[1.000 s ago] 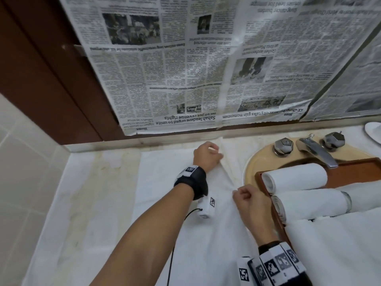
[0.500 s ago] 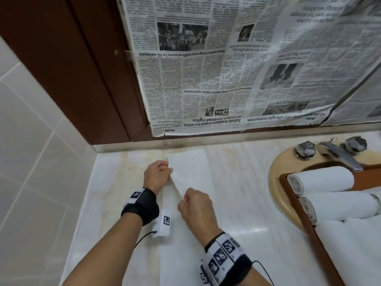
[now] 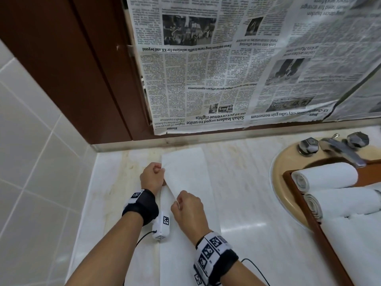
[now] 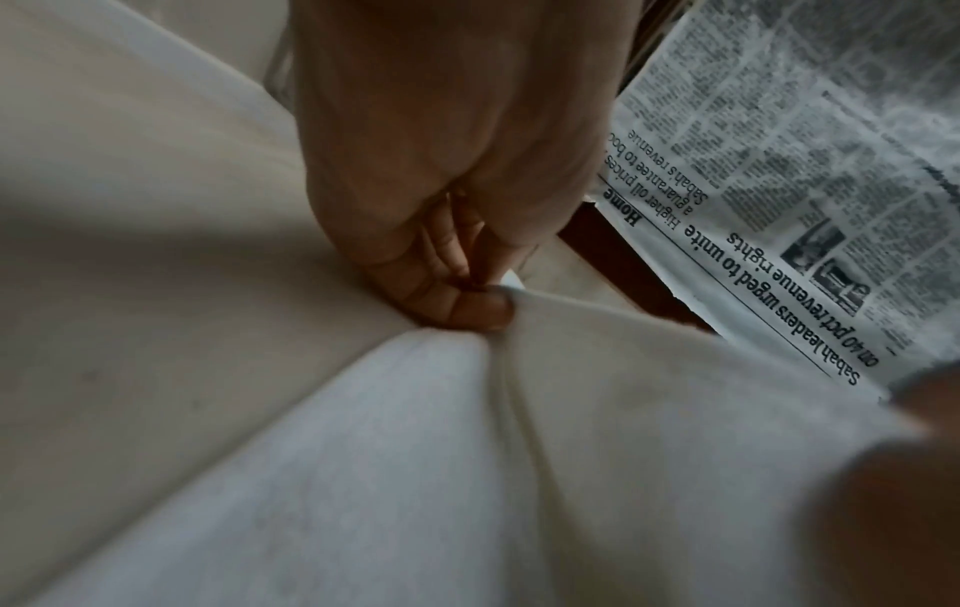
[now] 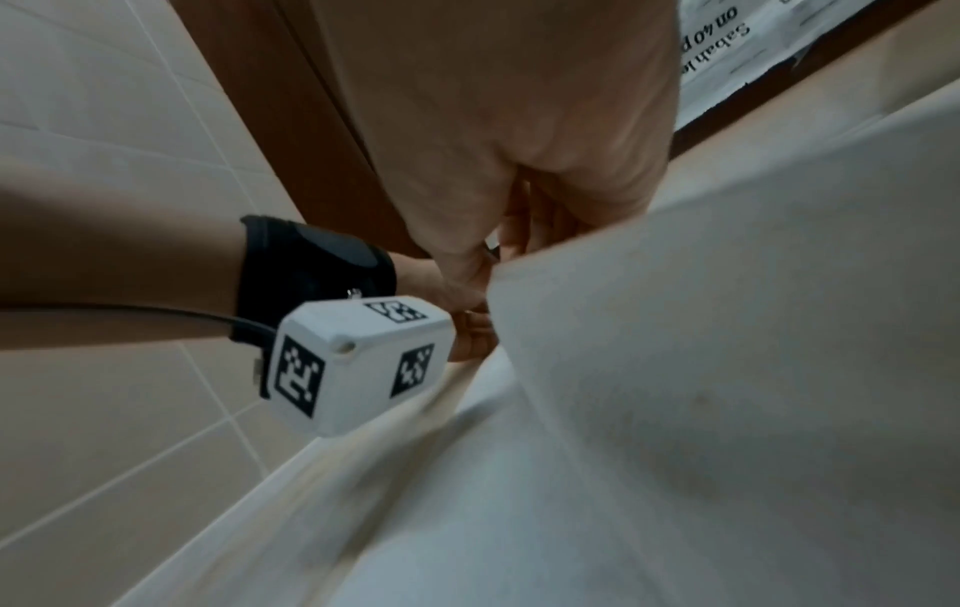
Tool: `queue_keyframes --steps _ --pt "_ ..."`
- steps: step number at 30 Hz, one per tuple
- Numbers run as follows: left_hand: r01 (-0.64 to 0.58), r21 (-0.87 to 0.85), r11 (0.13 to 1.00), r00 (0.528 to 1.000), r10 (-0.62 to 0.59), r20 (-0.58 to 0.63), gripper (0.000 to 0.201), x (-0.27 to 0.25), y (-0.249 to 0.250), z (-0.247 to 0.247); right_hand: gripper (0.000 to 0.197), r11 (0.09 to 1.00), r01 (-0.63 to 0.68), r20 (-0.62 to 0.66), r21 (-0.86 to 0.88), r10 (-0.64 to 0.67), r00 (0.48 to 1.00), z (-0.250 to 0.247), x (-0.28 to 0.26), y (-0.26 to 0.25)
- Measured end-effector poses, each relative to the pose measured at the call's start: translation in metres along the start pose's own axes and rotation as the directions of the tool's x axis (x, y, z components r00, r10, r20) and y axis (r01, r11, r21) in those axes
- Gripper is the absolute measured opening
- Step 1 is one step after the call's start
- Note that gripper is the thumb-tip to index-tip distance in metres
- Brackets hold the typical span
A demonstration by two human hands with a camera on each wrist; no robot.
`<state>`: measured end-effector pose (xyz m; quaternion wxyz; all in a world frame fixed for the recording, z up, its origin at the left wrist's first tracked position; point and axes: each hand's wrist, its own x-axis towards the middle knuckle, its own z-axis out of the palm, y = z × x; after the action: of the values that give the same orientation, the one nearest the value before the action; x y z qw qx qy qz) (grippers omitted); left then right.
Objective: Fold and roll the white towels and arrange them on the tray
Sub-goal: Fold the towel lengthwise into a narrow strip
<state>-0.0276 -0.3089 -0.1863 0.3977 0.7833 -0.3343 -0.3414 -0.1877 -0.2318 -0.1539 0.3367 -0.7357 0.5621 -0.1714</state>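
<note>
A white towel (image 3: 189, 176) lies as a long narrow folded strip on the marble counter (image 3: 247, 193), running from the back wall toward me. My left hand (image 3: 153, 176) pinches its left edge near the far end; the left wrist view shows the cloth (image 4: 519, 451) bunched between thumb and fingers (image 4: 467, 308). My right hand (image 3: 188, 211) pinches the same folded edge closer to me, cloth (image 5: 727, 369) raised over the fingers. Two rolled white towels (image 3: 327, 176) (image 3: 340, 201) lie on the brown wooden tray (image 3: 313, 219) at the right.
The tray sits over a beige sink basin (image 3: 282, 178) with a chrome tap (image 3: 340, 147) and two knobs. More white towel cloth (image 3: 358, 244) covers the tray's near part. Newspaper (image 3: 237, 69) hangs on the back wall; a tiled wall (image 3: 31, 162) bounds the counter's left side.
Both hands carried the towel's right edge leftward across the counter, folding the wide spread towel into a narrow strip. The hands now sit far left of the tray, still pinching.
</note>
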Motion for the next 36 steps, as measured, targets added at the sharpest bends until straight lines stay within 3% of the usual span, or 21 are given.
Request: queue_keyframes --steps 5,8,11,14,17,23,26,29,33,36 --pt "-0.017 0.055 0.998 0.995 0.022 -0.095 0.012 -0.007 0.007 0.0 0.021 1.0 -0.005 0.158 0.028 0.001 0.987 0.006 0.0 0.008" --pt "-0.134 0.135 0.982 0.987 0.145 -0.07 0.015 -0.025 0.0 -0.006 0.027 0.993 0.053 0.062 0.108 -0.06 0.996 -0.001 -0.008 0.019" --pt "-0.254 0.225 0.941 0.967 0.254 0.031 0.021 -0.045 -0.018 -0.012 0.033 0.997 0.081 -0.103 -0.02 -0.082 0.991 -0.016 -0.015 0.044" --pt "-0.285 0.245 0.927 0.958 0.275 0.077 0.022 -0.055 -0.03 -0.013 0.042 0.98 0.03 0.006 -0.198 -0.029 1.0 -0.028 -0.016 0.069" --pt "-0.297 0.261 0.918 0.955 0.286 0.081 0.022 -0.056 -0.026 -0.011 0.05 0.957 0.095 0.084 -0.276 -0.075 0.994 -0.032 -0.019 0.087" --pt "-0.334 0.33 0.883 0.942 0.308 0.131 0.018 -0.056 0.002 0.027 0.053 0.941 0.103 0.1 -0.323 -0.074 0.992 -0.072 -0.002 0.125" --pt "-0.341 0.362 0.867 0.939 0.297 0.174 0.019 -0.051 0.019 0.053 0.053 0.945 0.083 0.115 -0.317 -0.048 0.992 -0.098 0.016 0.146" --pt "-0.319 0.354 0.879 0.947 0.277 0.164 0.019 -0.047 0.033 0.07 0.054 0.978 0.049 0.122 -0.205 -0.024 0.992 -0.117 0.021 0.154" --pt "-0.211 0.326 0.922 0.977 0.184 0.112 0.027 -0.049 0.04 0.076 0.053 0.984 -0.05 0.007 -0.171 0.052 0.999 -0.129 -0.011 0.147" --pt "-0.13 0.366 0.921 0.987 0.085 0.136 0.034 -0.056 0.041 0.079 0.043 0.953 -0.138 0.127 -0.271 0.178 0.976 -0.123 -0.038 0.138"
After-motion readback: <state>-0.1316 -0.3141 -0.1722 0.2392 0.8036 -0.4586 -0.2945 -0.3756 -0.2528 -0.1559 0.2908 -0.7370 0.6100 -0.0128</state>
